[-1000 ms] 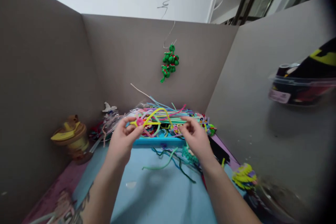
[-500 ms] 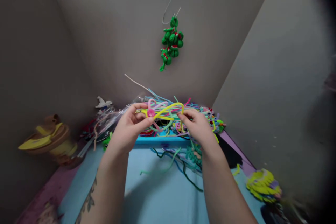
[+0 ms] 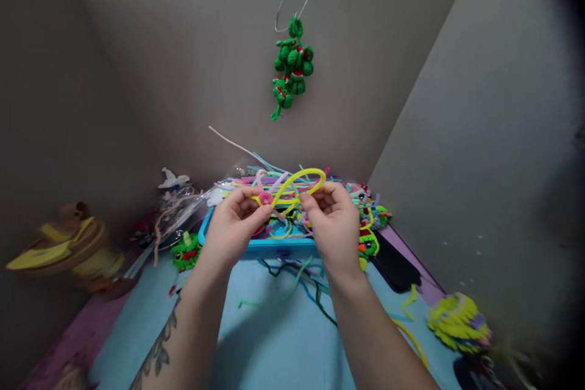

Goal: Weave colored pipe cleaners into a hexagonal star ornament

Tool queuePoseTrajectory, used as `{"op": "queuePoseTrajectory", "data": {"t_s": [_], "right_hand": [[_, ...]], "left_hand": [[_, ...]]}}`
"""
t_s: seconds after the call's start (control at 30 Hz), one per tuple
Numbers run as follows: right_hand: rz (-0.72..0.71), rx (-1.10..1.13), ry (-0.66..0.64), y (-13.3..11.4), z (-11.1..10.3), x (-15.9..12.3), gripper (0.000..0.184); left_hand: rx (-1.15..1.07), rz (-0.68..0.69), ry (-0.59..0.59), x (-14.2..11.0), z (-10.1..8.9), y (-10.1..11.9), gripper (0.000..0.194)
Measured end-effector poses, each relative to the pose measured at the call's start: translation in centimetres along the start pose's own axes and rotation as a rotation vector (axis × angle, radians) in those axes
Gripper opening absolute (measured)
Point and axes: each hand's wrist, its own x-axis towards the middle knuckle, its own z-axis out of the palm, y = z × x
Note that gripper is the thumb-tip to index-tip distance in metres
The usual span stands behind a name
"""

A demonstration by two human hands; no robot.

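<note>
Between my hands is a yellow pipe cleaner [image 3: 305, 172], bent into a loop that arches up and to the right. Its left end meets a small pink coiled centre [image 3: 265, 198]. My left hand [image 3: 240, 216] pinches the piece beside that pink coil. At the other side my right hand [image 3: 331, 219] grips the yellow loop with thumb and fingers, curling its end back toward the middle. A pink loop [image 3: 260, 178] rises next to the coil; whether it belongs to the held piece I cannot tell. Both hands are raised in front of the blue tray [image 3: 269, 250].
Many coloured pipe cleaners [image 3: 242, 181] fill the tray. Loose green strands [image 3: 292, 292] lie on the light blue mat [image 3: 274, 341]. A green figure [image 3: 185, 251] stands left, a black phone-like slab [image 3: 395, 262] right. Green ornaments [image 3: 295, 64] hang from a wire on the grey wall [image 3: 205, 61].
The view has tilted down. My right hand has come closer to my left and taken hold of the yellow pipe cleaner, whose open arch is now a tighter closed loop.
</note>
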Motion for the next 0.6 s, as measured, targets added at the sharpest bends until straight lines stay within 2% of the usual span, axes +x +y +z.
{"op": "queuePoseTrajectory", "data": {"t_s": [0.07,0.23,0.3,0.47,0.6], "right_hand": [[0.000,0.008,-0.018,0.1,0.3,-0.3,0.008],[-0.063,-0.023,0.109,0.5,1.2,-1.1,0.009],[-0.027,-0.022,0.059,0.8,1.5,-1.1,0.009],[0.100,0.059,-0.182,1.5,1.7,-0.8,0.009],[0.119,0.064,-0.249,1.8,1.7,-0.8,0.011]], "left_hand": [[-0.045,0.020,0.045,0.0,0.1,-0.1,0.031],[-0.143,0.082,0.127,0.3,0.5,-0.6,0.028],[-0.174,0.091,0.130,0.3,0.8,-0.8,0.028],[-0.186,0.094,0.109,-0.1,1.2,-0.5,0.027],[-0.163,0.101,0.133,-0.3,1.2,-0.2,0.027]]}}
